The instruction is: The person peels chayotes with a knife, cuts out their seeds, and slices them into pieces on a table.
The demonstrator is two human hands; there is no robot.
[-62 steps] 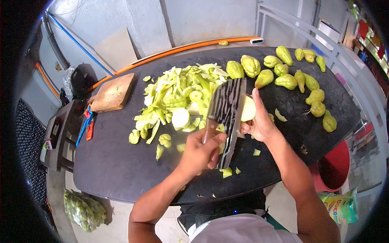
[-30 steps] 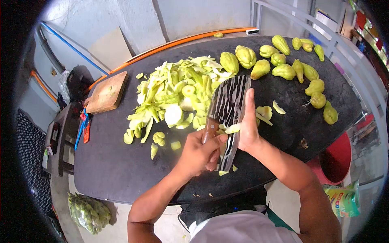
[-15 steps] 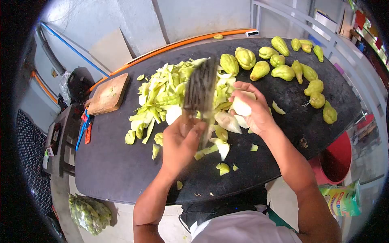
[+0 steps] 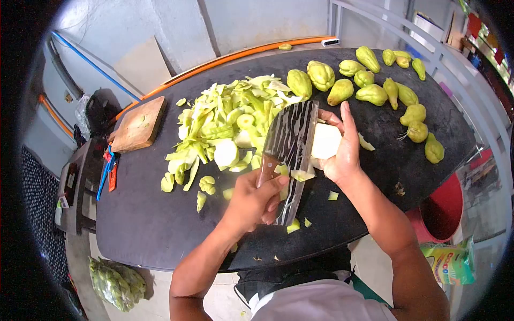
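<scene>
My left hand (image 4: 252, 199) grips the brown wooden handle of a broad cleaver (image 4: 292, 134), whose striped blade stands upright in front of my right hand. In my right hand (image 4: 342, 152) is a pale peeled chayote (image 4: 325, 142), its cut face showing, with the blade against or just beside it. Behind the cleaver and to its left lies a large heap of green peelings (image 4: 227, 120). A pale peeled piece (image 4: 226, 154) rests at the heap's near edge. Small scraps (image 4: 293, 226) lie below the blade.
Several whole green chayotes (image 4: 371, 94) are spread over the back right of the black table (image 4: 139, 214). A wooden chopping board (image 4: 139, 124) sits at the left edge. On the floor are a bag of greens (image 4: 116, 283) at left and a red bin (image 4: 444, 208) at right.
Since half a second ago the cleaver has swung rightward, back in front of the peeled chayote. My right hand's fingers have spread more upright around the chayote. The view has shifted slightly.
</scene>
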